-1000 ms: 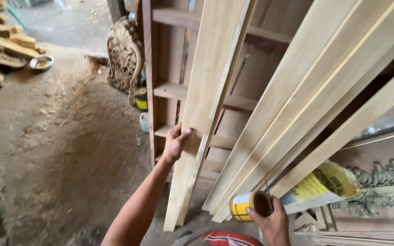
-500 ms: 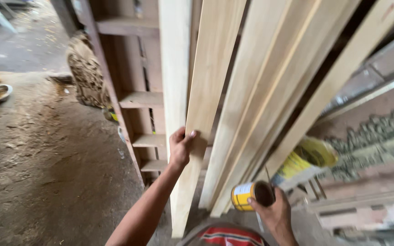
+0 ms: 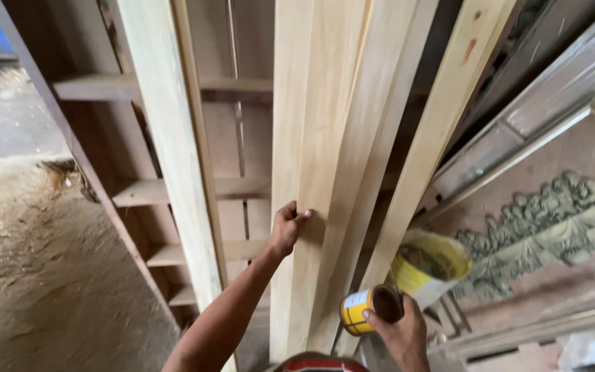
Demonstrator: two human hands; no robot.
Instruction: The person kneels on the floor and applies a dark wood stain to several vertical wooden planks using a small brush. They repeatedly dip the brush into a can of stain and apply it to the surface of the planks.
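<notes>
Head view: the left hand (image 3: 288,227) is wrapped round the left edge of a pale plank (image 3: 311,172), fingers curled over its face, thumb side behind. The plank stands near upright among other boards (image 3: 380,138) leaning against a brown wooden frame (image 3: 166,193). Another pale board (image 3: 173,151) leans apart to the left. The right hand (image 3: 397,331) is closed round a small yellow can (image 3: 366,310), held low and tipped on its side, its dark open mouth facing right. Just beyond it sits a larger yellow tub (image 3: 425,265), open, with dark contents.

The step in hand looks like steadying or picking out the plank while the can is kept ready. Any next move with the plank calls for a firm one-handed hold, since it is long and leans among neighbours that could slide, and the tipped can should be kept level enough not to spill.

The plank's top and foot are both cut off by the frame edges. What the can holds is probably a stain or glue, but the dark mouth does not show it clearly. A carved panel (image 3: 545,227) at right is partly cropped, and a red thing (image 3: 318,362) at the bottom edge is too cut off to name.
</notes>
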